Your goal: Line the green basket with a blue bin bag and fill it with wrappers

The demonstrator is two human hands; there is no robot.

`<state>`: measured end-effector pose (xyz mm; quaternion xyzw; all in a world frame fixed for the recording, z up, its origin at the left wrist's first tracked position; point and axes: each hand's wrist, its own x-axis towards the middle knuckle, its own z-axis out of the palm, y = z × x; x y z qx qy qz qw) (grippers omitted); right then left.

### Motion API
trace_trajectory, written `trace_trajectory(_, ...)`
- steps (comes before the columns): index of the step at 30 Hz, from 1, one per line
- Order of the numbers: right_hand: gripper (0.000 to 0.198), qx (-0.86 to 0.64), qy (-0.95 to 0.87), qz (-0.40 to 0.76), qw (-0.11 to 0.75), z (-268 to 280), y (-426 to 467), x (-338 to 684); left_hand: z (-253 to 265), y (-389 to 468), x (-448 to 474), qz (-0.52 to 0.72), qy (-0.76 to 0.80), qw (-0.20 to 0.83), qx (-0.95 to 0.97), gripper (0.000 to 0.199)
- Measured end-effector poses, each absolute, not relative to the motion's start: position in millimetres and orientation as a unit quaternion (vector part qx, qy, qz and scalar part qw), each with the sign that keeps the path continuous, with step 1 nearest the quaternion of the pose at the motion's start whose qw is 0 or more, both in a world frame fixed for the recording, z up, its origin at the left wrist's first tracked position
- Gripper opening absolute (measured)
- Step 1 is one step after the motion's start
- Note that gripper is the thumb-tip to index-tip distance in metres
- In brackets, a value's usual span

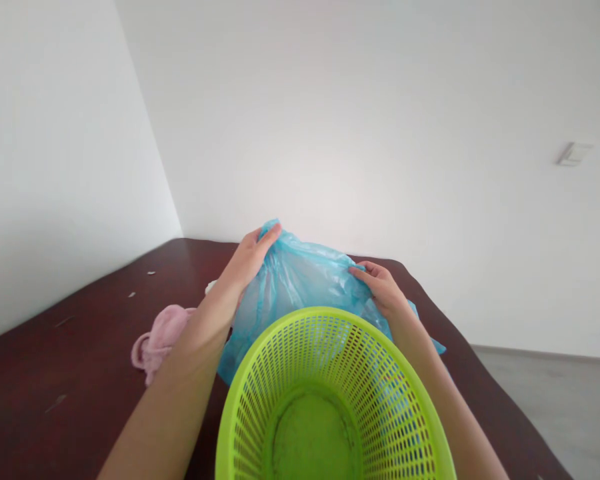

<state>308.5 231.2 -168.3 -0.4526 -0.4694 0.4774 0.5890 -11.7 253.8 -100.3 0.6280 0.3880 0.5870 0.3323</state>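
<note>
A thin blue plastic bag (pixel 305 273) is stretched between my two hands beyond the basket. My left hand (pixel 253 257) pinches the bag's upper left edge, thumb on the near side. Over on the right, my right hand (pixel 377 283) grips the bag's edge between thumb and fingers. In front of the bag, nearest me, a bright green plastic basket (pixel 313 433) with slotted walls faces me with its opening. Nothing lies inside the basket, and its near end is cut off by the frame. The lower part of the bag is hidden behind it.
A pink fluffy cloth item (pixel 165 333) lies on the dark red-brown table (pixel 80 373), partly behind my left forearm. A bit of something white (pixel 211 287) shows beside that arm. White walls (pixel 355 120) border the table; a switch (pixel 575 154) is at right, above grey floor (pixel 555 393).
</note>
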Motion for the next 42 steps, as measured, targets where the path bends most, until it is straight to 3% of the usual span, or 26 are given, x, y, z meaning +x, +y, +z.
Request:
trace_trajectory(4,0.065,-0.458,-0.453,0.405,0.649,-151.3,221.1,314.1,-98.5,253.7,-15.9,0.578,0.4,0.238,0.67,0.053)
trace_trajectory(7,0.06,-0.41,-0.463,0.437,0.653,-137.0,208.8,311.5,-96.6,249.6,-13.4,0.607,0.398,0.168,0.668,0.051)
trace_trajectory(9,0.061,-0.362,-0.486,0.493,0.625,-129.7,199.2,306.5,-96.7,243.8,-7.8,0.595,0.39,0.197,0.675,0.054)
trace_trajectory(11,0.064,-0.324,-0.52,0.532,0.584,-126.2,190.7,299.9,-98.0,237.0,-0.2,0.551,0.366,0.29,0.692,0.056)
trace_trajectory(16,0.059,-0.306,-0.595,0.521,0.53,-130.1,181.7,285.9,-101.4,222.5,17.9,0.383,0.275,0.467,0.748,0.056)
trace_trajectory(21,0.055,-0.342,-0.617,0.462,0.538,-133.5,186.2,281.8,-103.3,214.5,20.6,0.352,0.264,0.431,0.788,0.058)
trace_trajectory(28,0.033,-0.396,-0.631,0.449,0.493,-137.9,193.8,283.5,-115.2,219.3,26.2,0.306,0.234,0.423,0.82,0.042)
trace_trajectory(30,0.029,-0.423,-0.62,0.414,0.516,-139.0,196.7,284.4,-117.9,224.8,29.0,0.312,0.236,0.409,0.824,0.041)
trace_trajectory(34,0.029,-0.45,-0.495,0.371,0.644,-140.9,203.9,289.9,-121.2,236.7,27.9,0.361,0.261,0.313,0.839,0.036)
trace_trajectory(38,0.03,-0.378,-0.403,0.362,0.751,-138.9,208.5,301.6,-124.3,242.8,23.2,0.373,0.283,0.288,0.835,0.038)
trace_trajectory(42,0.027,-0.293,-0.409,0.319,0.803,-130.9,207.5,306.7,-130.4,243.3,30.1,0.356,0.27,0.312,0.839,0.067)
